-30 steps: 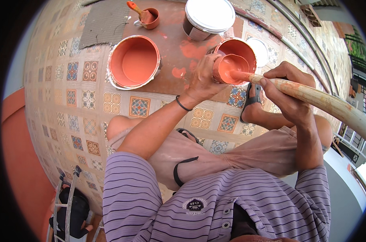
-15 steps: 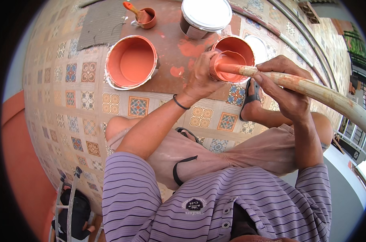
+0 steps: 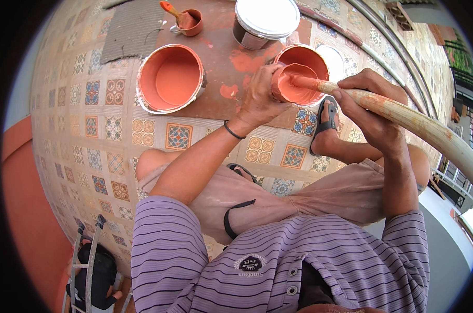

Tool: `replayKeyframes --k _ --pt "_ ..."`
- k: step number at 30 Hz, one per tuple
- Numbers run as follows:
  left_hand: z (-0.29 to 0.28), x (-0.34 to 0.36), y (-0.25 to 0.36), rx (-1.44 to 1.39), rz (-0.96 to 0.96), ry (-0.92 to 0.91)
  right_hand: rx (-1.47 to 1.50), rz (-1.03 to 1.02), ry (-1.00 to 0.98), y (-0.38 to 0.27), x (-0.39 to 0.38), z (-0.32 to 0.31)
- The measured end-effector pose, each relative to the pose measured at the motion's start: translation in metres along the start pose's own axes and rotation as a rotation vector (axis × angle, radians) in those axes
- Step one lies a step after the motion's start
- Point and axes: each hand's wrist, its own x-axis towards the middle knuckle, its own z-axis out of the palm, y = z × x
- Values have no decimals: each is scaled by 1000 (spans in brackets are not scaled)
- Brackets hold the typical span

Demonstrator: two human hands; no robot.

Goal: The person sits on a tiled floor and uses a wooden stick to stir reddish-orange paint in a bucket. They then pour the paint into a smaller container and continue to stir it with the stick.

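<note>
My left hand [image 3: 261,95] is wrapped round a small cup of orange paint [image 3: 295,95], held above the near side of an orange-coated bucket [image 3: 318,56]. Between the thumb and fingers of my right hand [image 3: 376,115] is a long, pale, paint-stained stick [image 3: 413,117]. Its orange-smeared end dips into the paint in the cup, and the other end runs out past the right edge. To the left stands a second bucket [image 3: 141,86], white-rimmed, with orange paint inside.
A white-lidded bucket [image 3: 267,18] and a small mug [image 3: 195,25] with a paintbrush [image 3: 168,8] stand on a paint-spotted brown board [image 3: 215,62]. A white lid [image 3: 334,61] lies beyond my sandalled foot [image 3: 326,125]. At lower left, another person [image 3: 103,271] is beside a ladder [image 3: 92,255].
The stick's tip has shifted right within the cup, away from its left wall. The cup tips slightly more toward me, showing more paint. My right hand has moved a little.
</note>
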Motion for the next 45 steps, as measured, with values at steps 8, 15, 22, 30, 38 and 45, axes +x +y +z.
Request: replayKeyframes --k 8,15,22,30,38,45 --pt "-1 1 0 11 5 3 184 112 78 -2 3 8" --pt "-1 1 0 27 33 8 209 411 -47 -3 -2 -1" --pt "0 0 -3 3 34 10 93 284 37 -5 1 5" --pt "2 -4 -9 -67 -15 -6 6 136 111 -6 1 5" --pt "1 -8 -16 -16 11 -8 113 150 117 -1 -4 9" --pt "3 -8 -20 -103 -3 9 69 180 25 -6 -6 6"
